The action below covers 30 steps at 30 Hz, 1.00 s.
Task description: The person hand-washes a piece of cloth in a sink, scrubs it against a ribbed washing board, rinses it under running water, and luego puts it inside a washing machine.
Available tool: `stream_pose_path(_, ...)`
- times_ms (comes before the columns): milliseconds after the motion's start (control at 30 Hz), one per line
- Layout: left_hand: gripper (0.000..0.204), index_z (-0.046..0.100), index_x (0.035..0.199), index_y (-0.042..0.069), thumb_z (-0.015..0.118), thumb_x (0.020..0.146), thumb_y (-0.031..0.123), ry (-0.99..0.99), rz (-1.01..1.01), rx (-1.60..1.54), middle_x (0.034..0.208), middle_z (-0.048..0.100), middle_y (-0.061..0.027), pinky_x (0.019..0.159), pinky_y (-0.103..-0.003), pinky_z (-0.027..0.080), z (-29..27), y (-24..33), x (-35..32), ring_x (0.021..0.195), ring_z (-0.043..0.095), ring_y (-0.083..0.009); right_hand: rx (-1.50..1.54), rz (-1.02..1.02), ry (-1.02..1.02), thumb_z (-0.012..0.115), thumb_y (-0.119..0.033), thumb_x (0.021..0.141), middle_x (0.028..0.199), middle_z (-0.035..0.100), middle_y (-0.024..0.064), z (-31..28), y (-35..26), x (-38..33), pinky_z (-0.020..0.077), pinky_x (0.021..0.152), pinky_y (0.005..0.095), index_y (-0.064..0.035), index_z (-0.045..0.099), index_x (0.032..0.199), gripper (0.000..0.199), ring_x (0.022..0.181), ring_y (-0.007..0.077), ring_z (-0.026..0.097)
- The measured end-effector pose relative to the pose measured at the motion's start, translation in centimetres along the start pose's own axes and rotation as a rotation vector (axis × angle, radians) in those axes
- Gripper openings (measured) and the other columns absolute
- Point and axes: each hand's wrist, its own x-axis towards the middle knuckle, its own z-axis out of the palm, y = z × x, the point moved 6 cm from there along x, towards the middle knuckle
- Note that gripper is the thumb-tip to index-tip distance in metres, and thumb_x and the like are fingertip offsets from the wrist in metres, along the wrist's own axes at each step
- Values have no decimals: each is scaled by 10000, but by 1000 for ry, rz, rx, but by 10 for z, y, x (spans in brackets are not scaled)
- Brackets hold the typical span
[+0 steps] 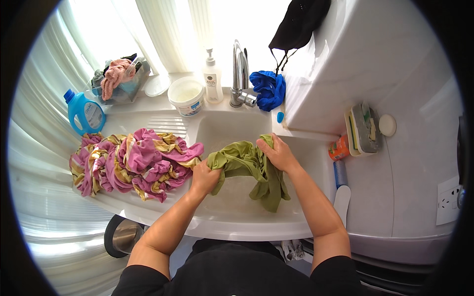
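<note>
Head view: green garment (249,165) stretched between left hand (204,177) and right hand (279,154), each grip clamped on it.

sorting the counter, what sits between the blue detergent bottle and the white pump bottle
In the head view, between the blue detergent bottle and the white pump bottle sit a clear bin of clothes, a round lid and a white tub.

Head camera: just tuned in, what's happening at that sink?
A person stands at a white sink holding an olive-green garment over the basin. The left hand grips one bunched end, the right hand the other, and the rest hangs down between them. A crumpled pink and yellow cloth lies on the drainboard to the left, beside a blue detergent bottle. A blue cloth sits by the tap.
</note>
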Motion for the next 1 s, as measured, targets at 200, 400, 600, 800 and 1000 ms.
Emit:
stream_pose_path(200, 505, 636, 1038, 126, 693, 709, 504, -780, 31, 856, 935, 643, -140, 821, -461, 482, 7, -32, -57, 964, 601, -310, -406, 254, -585, 645, -594, 750, 1514, 141, 214, 50, 75, -23, 249, 1100, 475, -136, 272, 1456, 919, 1399, 368, 155)
stream_pose_path(400, 916, 429, 1365, 165, 747, 609, 572, -433, 286, 898, 1299, 497, -159, 1014, -488, 347, 84, -43, -5, 1221, 449, -340, -1057, 137, -696, 731, -570, 659, 1549, 85, 133, 105, 124, -59, 198, 1030, 682, -271, 160, 1485, 1048, 1423, 360, 24)
stream_pose_path(600, 1077, 266, 1449, 163, 762, 581, 563, -999, 71, 1170, 1276, 526, -165, 1077, -611, 134, 110, -120, 5, 1224, 458, -335, -874, 245, -634, 758, -373, 700, 1512, 224, 101, 76, 118, -48, 293, 1024, 597, -270, 144, 1487, 1003, 1381, 320, 228)
stream_pose_path(800, 870, 378, 1360, 115, 745, 630, 412, -566, 251, 1028, 1074, 623, -171, 942, -482, 413, 102, -107, 3, 1070, 568, -318, -732, 54, -388, 713, -150, 704, 1234, 493, 141, 82, 127, -38, 437, 901, 430, -188, 296, 1433, 840, 1075, 349, 521)
stream_pose_path(1000, 663, 417, 1348, 149, 590, 714, 240, -413, -573, -827, 1243, 532, -150, 926, -454, 452, 123, -165, 6, 1107, 535, -323, -131, 121, -150, 721, -193, 680, 1157, 527, 183, 132, 163, -23, 426, 910, 399, -92, 587, 1147, 496, 1092, 335, 508)
